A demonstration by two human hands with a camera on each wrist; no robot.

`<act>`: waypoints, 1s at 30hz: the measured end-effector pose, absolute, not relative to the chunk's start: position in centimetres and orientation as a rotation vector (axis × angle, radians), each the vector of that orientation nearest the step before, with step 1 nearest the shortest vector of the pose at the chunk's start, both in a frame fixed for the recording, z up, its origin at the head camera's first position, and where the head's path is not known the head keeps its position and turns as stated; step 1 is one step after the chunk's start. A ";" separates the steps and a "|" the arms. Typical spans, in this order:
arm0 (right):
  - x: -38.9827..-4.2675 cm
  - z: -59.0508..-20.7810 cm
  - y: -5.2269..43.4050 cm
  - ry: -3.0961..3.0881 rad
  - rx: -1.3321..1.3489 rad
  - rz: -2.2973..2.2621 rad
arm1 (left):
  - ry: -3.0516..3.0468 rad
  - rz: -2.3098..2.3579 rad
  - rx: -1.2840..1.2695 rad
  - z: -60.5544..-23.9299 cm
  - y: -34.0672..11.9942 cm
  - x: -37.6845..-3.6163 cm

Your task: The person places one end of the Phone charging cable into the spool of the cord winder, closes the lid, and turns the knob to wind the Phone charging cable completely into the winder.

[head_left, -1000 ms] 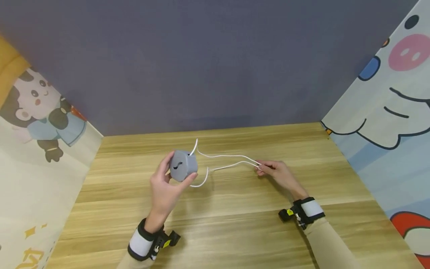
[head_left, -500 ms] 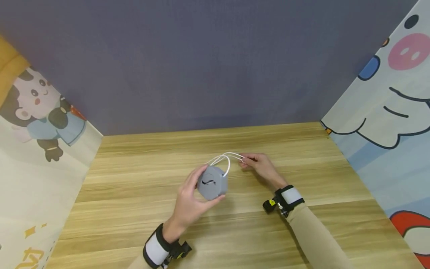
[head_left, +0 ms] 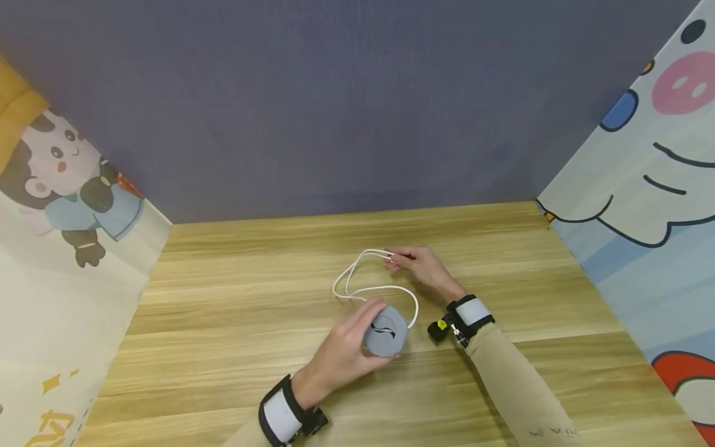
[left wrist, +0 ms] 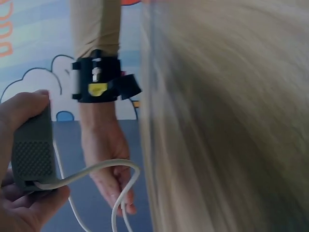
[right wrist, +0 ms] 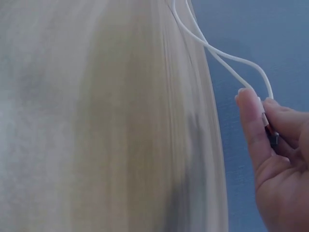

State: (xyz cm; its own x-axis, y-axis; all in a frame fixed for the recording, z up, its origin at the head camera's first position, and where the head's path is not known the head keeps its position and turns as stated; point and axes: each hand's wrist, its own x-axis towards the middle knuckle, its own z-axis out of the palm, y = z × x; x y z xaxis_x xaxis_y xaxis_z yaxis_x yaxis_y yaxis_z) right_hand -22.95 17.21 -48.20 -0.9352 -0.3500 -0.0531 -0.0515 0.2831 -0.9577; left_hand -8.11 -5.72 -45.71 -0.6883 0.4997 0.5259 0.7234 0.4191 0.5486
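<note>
We are gripping the grey charger block (head_left: 385, 332) in our left hand (head_left: 347, 355), low over the wooden table (head_left: 223, 323). Our right hand (head_left: 420, 267) is pinching the white cable's (head_left: 357, 279) ends; it is hanging in loose loops, not yet wound.

Grey faceted block (head_left: 385, 332), black squiggle mark on top, near centre of the wooden table. Thin white cord (head_left: 363, 279) runs from it, looping slackly far and right.
</note>
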 end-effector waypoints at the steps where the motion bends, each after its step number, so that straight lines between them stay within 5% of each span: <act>1: -22.9 -48.1 17.2 2.299 -0.380 -1.692 | -2.406 -1.100 -1.087 -45.9 -5.6 -8.2; 30: -22.8 -47.7 17.1 2.261 -0.582 -1.586 | -2.712 -0.542 -1.160 -49.3 -2.9 -10.9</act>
State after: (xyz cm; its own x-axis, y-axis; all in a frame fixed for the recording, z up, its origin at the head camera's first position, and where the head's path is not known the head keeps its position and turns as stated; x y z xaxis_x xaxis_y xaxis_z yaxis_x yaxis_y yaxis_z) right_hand -22.78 17.13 -47.66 -0.8664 -0.4986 -0.0253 -0.1458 0.3012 -0.9423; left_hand -10.89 -2.89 -49.27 -0.6922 0.6703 0.2674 0.7216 0.6373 0.2706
